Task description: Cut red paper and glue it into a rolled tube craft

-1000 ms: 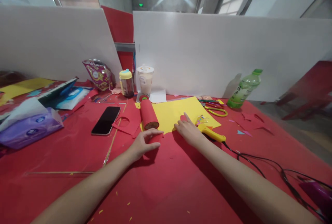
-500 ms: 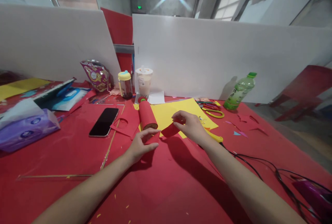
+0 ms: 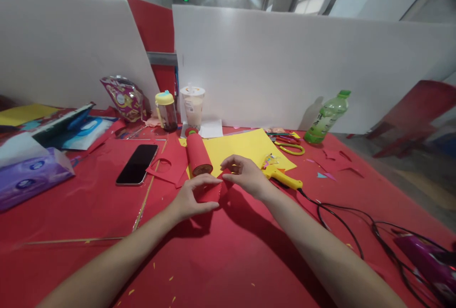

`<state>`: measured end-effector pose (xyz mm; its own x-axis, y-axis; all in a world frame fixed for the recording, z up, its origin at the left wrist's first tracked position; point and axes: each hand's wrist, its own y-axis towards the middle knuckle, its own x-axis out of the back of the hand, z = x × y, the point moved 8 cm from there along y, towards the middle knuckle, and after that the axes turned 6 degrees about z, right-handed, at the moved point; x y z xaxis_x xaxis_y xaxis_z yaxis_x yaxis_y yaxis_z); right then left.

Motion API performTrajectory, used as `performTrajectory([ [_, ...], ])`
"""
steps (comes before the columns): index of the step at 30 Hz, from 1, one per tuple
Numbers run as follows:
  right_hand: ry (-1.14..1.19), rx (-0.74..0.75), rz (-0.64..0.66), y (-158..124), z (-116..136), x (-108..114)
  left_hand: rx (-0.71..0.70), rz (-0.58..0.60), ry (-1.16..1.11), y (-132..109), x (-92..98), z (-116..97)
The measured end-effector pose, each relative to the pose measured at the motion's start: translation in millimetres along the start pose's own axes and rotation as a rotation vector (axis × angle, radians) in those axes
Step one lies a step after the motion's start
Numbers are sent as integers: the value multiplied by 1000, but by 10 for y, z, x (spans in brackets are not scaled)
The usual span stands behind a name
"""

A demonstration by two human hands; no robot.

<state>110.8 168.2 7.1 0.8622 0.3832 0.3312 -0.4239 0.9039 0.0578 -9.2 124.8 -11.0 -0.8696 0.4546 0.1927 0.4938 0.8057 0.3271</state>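
Observation:
A large red paper sheet [image 3: 228,251] lies on the table in front of me, its far edge curled over into a fold [image 3: 211,193]. My left hand [image 3: 192,196] grips that curled edge from the left, fingers wrapped over it. My right hand [image 3: 245,175] pinches the same edge from the right. Just beyond the hands lies a finished red paper roll [image 3: 198,154], partly on a yellow sheet [image 3: 245,149].
A yellow glue gun [image 3: 281,178] with a black cord [image 3: 342,217] lies right of my right hand. Scissors [image 3: 290,145] and a green bottle [image 3: 326,118] stand further right. A phone [image 3: 137,164], a tissue pack [image 3: 30,175], cups [image 3: 192,106] and white partitions [image 3: 285,65] are behind.
My right hand lifted the red sheet's far edge off the yellow paper, curled it over and brought it down toward my left hand, which stayed on the sheet. The view shifted slightly.

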Motion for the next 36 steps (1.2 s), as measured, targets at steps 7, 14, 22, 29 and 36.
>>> performTrajectory([
  [7,31,-8,70,-4,16,-35,43,-18,43,-9,25,31],
  [14,3,-32,85,4,-25,22,63,-33,58,-9,44,41],
  [22,54,-73,198,-24,-34,22,80,-55,136,-2,57,0],
  [29,21,-84,231,-57,44,66,68,-79,216,-7,108,-12],
  [36,-691,81,-104,-97,335,412,49,-259,27,-14,364,36],
])
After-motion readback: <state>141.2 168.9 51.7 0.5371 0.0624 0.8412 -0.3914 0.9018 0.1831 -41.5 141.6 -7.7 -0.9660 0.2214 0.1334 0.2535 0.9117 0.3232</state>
